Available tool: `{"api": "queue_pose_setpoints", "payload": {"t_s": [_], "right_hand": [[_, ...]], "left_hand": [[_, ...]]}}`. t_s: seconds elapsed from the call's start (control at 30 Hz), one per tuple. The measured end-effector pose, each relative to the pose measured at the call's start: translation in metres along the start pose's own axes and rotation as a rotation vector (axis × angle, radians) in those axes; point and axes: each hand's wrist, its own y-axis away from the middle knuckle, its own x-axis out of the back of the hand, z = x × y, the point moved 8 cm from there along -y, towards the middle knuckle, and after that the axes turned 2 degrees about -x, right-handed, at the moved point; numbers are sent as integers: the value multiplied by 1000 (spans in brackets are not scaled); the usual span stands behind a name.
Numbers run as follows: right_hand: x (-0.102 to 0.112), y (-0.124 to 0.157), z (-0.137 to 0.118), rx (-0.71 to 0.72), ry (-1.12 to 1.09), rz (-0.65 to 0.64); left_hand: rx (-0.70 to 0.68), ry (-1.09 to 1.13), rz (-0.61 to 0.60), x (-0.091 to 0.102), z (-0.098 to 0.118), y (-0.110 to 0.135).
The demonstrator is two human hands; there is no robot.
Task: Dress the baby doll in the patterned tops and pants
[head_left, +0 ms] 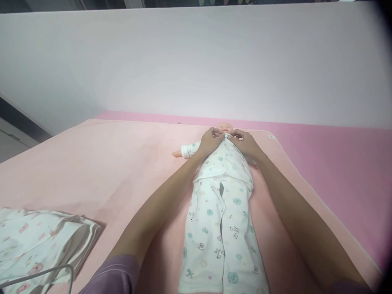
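Observation:
A baby doll [225, 126] lies on its back on a pale pink blanket [122, 163], dressed in a white printed top [225, 161] and matching trousers [219, 237]. Both my hands are at the doll's collar, just under its chin. My left hand [211, 141] pinches the left edge of the top's neckline. My right hand [245, 143] pinches the right edge, with a small button visible between the two hands. The doll's one arm sticks out to the left; the other is hidden under my right hand.
A folded pile of printed baby clothes [39, 241] lies at the near left, with a thin grey cable [58, 270] across it. A brighter pink sheet [337, 163] shows beyond the blanket at the right. A white wall [196, 61] rises behind.

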Motion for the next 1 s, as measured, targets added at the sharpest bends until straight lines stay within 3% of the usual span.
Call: {"api": "queue_pose_setpoints", "payload": {"t_s": [0.2, 0.37, 0.5, 0.57, 0.63, 0.77, 0.87, 1.0], "right_hand": [[-3, 1, 7, -92, -84, -17], [-1, 0, 16, -149, -103, 153], [11, 20, 1, -23, 66, 350], [9, 40, -16, 92, 154, 297], [2, 66, -34, 187, 210, 167], [1, 123, -59, 267, 308, 25], [0, 154, -69, 294, 366, -56], [-5, 175, -76, 332, 451, -55]], "left_hand": [[75, -18, 37, -1, -5, -1], [31, -6, 46, 3, -1, 3], [-84, -88, -83, 9, 14, 20], [-165, -188, -141, 13, 24, 27], [-226, -288, -213, 11, 30, 30], [-174, -478, -343, -3, 29, 21], [-110, -552, -347, -8, 30, 18], [-200, -560, -320, -4, 41, 32]]}}
